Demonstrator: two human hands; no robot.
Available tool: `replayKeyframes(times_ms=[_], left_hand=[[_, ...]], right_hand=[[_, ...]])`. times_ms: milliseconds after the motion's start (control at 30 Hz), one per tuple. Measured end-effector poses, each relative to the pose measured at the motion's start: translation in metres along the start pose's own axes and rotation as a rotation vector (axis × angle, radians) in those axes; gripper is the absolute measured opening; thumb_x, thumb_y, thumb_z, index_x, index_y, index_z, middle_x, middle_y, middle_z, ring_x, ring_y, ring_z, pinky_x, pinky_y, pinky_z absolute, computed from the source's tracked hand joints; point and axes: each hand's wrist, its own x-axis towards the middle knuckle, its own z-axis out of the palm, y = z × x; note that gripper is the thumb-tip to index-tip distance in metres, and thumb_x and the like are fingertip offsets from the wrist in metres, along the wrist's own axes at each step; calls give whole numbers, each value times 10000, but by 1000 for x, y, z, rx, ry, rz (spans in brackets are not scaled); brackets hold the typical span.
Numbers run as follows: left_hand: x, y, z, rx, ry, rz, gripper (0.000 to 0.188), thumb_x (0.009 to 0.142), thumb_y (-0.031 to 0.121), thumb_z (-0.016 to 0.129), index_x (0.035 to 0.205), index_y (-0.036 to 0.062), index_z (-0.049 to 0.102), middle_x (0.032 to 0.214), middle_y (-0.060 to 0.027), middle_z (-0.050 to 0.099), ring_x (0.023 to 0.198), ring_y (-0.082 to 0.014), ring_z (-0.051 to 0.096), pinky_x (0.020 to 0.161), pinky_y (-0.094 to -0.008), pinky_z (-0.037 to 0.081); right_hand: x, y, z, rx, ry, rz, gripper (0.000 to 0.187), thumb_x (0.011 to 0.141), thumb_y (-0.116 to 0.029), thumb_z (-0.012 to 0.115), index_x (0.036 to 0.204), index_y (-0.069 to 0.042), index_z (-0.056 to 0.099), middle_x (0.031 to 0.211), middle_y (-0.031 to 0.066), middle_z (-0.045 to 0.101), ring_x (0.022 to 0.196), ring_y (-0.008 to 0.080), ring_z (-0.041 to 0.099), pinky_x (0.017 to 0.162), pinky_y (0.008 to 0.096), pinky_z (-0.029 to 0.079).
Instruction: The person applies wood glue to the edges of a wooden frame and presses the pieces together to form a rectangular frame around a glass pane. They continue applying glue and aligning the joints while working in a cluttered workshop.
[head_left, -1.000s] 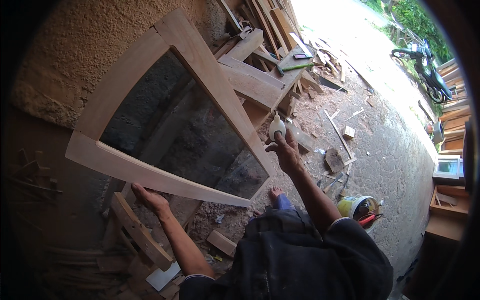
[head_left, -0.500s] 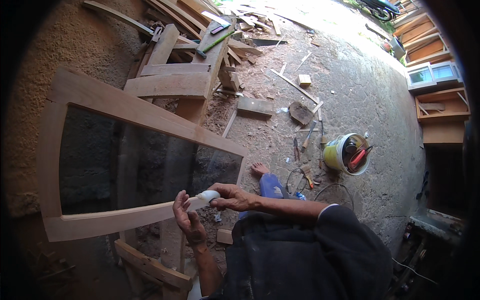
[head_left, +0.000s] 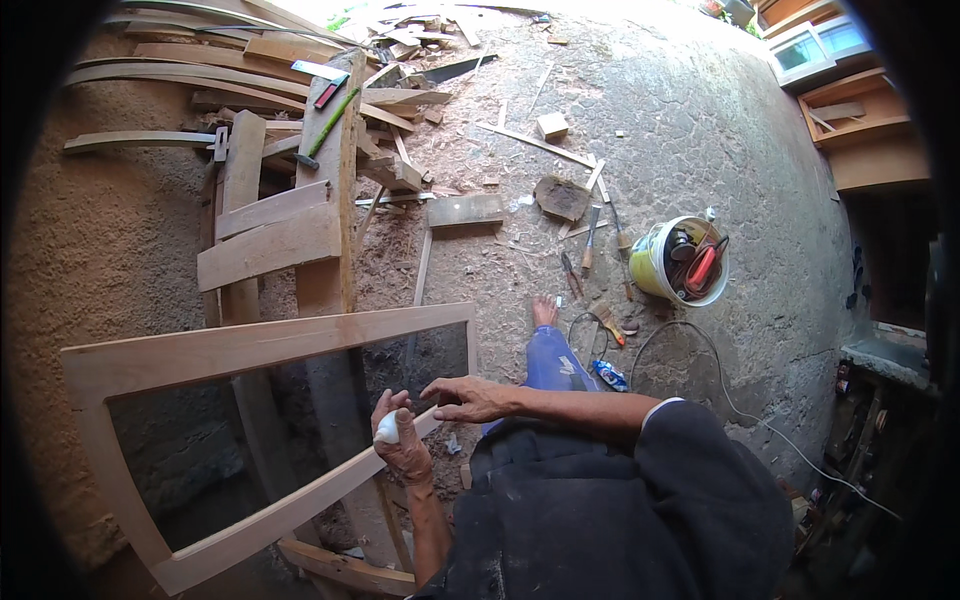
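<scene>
My left hand (head_left: 408,452) is closed around a small white bottle-like thing (head_left: 387,429), its thumb pressed on it; its exact kind cannot be made out. Just to the right, my right hand (head_left: 468,399) has its fingers stretched out and apart, holding nothing, over the near rail of a wooden frame. That pale wooden frame (head_left: 250,335), with a see-through dark middle, lies at my left across wooden boards. Both hands are at its near right part, and whether the right fingers touch the wood cannot be told.
Beyond the frame, a sawhorse-like plank (head_left: 330,200) carries a green-handled hammer (head_left: 328,128) and a try square (head_left: 328,90). Scrap wood is piled behind. On the floor are a bucket of tools (head_left: 650,262), a chisel (head_left: 590,240), a brush (head_left: 608,325) and a cable (head_left: 722,385).
The white thing has passed from my right hand to my left. My right fingers have opened. In the view, the wooden frame has turned and shifted lower.
</scene>
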Motion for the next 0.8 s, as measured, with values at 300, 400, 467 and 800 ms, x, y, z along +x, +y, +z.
replayKeyframes(times_ms=[300,400,467,800], left_hand=[[61,-25,110,-110,-90,-28,205,936,100,663,1065,23,524,1080,-188,644,796,-167,667,575,-215,548],[73,-28,138,-122,-140,-54,198,939,106,663,1072,27,539,1049,-161,651,779,-146,656,576,-208,533],[80,-28,151,-60,-173,-130,183,940,107,664,1064,27,556,1010,-130,647,767,-127,642,577,-207,523],[143,-57,204,82,-530,16,99,939,-17,607,1008,52,589,902,-11,550,739,-74,522,639,-202,448]], right_hand=[[-85,136,-121,-260,374,523,446,926,-364,563,1234,-42,595,1119,231,670,1075,366,638,929,435,495],[-130,172,-139,-299,580,747,447,903,-361,568,1227,-55,603,1137,220,669,1092,373,630,940,446,489],[-159,186,-135,-278,680,906,441,891,-354,570,1217,-60,611,1149,220,667,1100,378,626,947,453,485],[-194,219,-46,81,1094,980,394,891,-341,583,1155,-58,656,1152,225,665,1122,374,615,959,451,466]])
